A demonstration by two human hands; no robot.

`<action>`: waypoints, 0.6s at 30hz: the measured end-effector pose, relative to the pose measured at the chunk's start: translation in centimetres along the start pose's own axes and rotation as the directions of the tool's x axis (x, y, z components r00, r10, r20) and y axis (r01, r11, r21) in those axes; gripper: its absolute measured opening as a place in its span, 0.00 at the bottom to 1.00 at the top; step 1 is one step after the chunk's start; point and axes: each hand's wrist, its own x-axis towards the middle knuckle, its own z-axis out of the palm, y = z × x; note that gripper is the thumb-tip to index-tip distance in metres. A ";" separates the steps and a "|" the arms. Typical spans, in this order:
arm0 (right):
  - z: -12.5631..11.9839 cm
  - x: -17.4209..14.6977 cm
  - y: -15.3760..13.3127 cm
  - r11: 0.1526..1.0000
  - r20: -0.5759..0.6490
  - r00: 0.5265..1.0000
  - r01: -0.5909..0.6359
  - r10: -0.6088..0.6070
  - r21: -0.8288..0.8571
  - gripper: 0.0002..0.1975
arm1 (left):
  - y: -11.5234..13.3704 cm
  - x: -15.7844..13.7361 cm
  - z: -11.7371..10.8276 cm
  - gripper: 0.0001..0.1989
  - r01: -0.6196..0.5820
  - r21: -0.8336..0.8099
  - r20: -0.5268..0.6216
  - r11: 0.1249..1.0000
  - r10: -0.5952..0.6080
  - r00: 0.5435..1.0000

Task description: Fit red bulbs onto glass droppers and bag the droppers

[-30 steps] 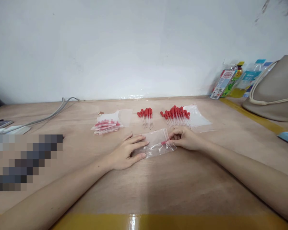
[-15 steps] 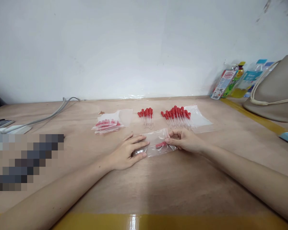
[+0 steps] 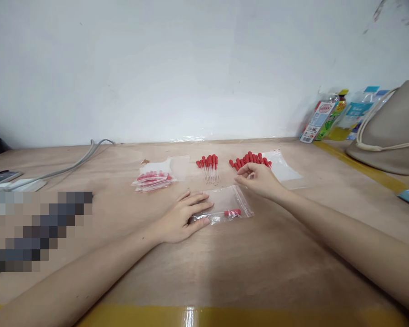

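A clear zip bag (image 3: 221, 195) lies flat on the table with a red-bulbed dropper (image 3: 232, 212) inside, near its zip end. My left hand (image 3: 186, 215) rests on the closed end of the bag, palm down, fingers spread. My right hand (image 3: 255, 178) hovers just beyond the bag's zip edge, thumb and fingers curved and slightly apart, with nothing visible between them. Close to its fingertips is a row of red-bulbed droppers (image 3: 250, 157), whose clear tubes it partly hides. A smaller group of droppers (image 3: 209, 162) lies to the left of that row.
Filled zip bags (image 3: 153, 180) are stacked at the left, by flat empty bags (image 3: 180, 168). More clear bags (image 3: 286, 169) lie behind my right hand. Bottles (image 3: 347, 120) and a beige bag (image 3: 391, 131) stand far right. A grey cable (image 3: 71, 164) runs along the left.
My right hand has let go of the zip bag and moved up and away towards the larger dropper row. The bag's open end now lies flat. My left hand stays put.
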 end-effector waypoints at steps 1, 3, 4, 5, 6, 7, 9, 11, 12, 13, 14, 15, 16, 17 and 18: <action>0.4 0.9 -0.5 0.998 -0.007 1.000 0.007 -0.007 -0.055 0.08 | 0.0 0.0 0.0 0.22 -0.001 -0.001 -0.003 1.000 0.001 1.000; 1.7 2.9 -1.5 0.988 -0.047 0.999 0.011 -0.018 -0.154 0.08 | 0.0 0.0 0.0 0.22 -0.002 0.000 -0.006 1.000 0.002 1.000; 2.6 3.8 -1.9 0.983 -0.061 0.998 0.003 -0.015 -0.184 0.10 | 0.0 0.0 0.0 0.22 -0.004 0.003 -0.006 1.000 0.004 1.000; 3.5 4.7 -2.3 0.980 -0.072 0.997 0.013 -0.028 -0.199 0.13 | 0.0 0.0 0.0 0.22 -0.007 0.005 -0.005 1.000 0.007 1.000; 4.3 5.5 -2.5 0.978 -0.070 0.997 0.008 -0.023 -0.211 0.17 | -0.1 -0.1 0.0 0.22 -0.010 0.006 -0.004 1.000 0.010 1.000; 5.1 6.3 -2.7 0.975 -0.066 0.998 0.000 -0.015 -0.221 0.22 | -0.1 -0.1 0.0 0.22 -0.013 0.006 -0.002 1.000 0.013 1.000; 6.3 7.5 -2.8 0.969 -0.054 0.998 -0.034 0.022 -0.247 0.28 | -0.1 -0.1 0.0 0.22 -0.014 0.002 0.002 1.000 0.014 1.000; 6.9 8.4 -2.6 0.958 -0.020 0.997 -0.074 0.072 -0.278 0.29 | -0.1 -0.1 0.0 0.22 -0.012 -0.001 0.007 1.000 0.012 1.000; 7.0 8.7 -2.4 0.952 0.002 0.996 -0.089 0.094 -0.292 0.27 | -0.2 -0.1 0.0 0.22 -0.013 -0.001 0.007 1.000 0.013 1.000; 7.0 8.9 -2.3 0.948 0.022 0.993 -0.100 0.112 -0.301 0.26 | -0.2 -0.1 0.1 0.22 -0.015 -0.001 0.007 1.000 0.015 1.000; 6.9 9.1 -2.1 0.945 0.035 0.991 -0.109 0.126 -0.308 0.24 | -0.2 -0.1 0.1 0.22 -0.015 -0.001 0.006 1.000 0.015 1.000; 6.8 9.2 -1.9 0.943 0.043 0.990 -0.115 0.135 -0.313 0.22 | -0.2 -0.1 0.1 0.22 -0.014 -0.001 0.005 1.000 0.014 1.000; 6.5 9.2 -1.7 0.940 0.047 0.989 -0.120 0.142 -0.320 0.20 | -0.2 -0.1 0.1 0.22 -0.013 0.000 0.005 1.000 0.013 1.000; 6.2 9.2 -1.6 0.936 0.053 0.987 -0.125 0.150 -0.329 0.18 | -0.2 -0.1 0.1 0.22 -0.013 0.000 0.005 1.000 0.013 1.000; 5.8 9.1 -1.4 0.931 0.059 0.986 -0.129 0.158 -0.341 0.17 | -0.2 -0.1 0.1 0.22 -0.015 0.000 0.004 1.000 0.015 1.000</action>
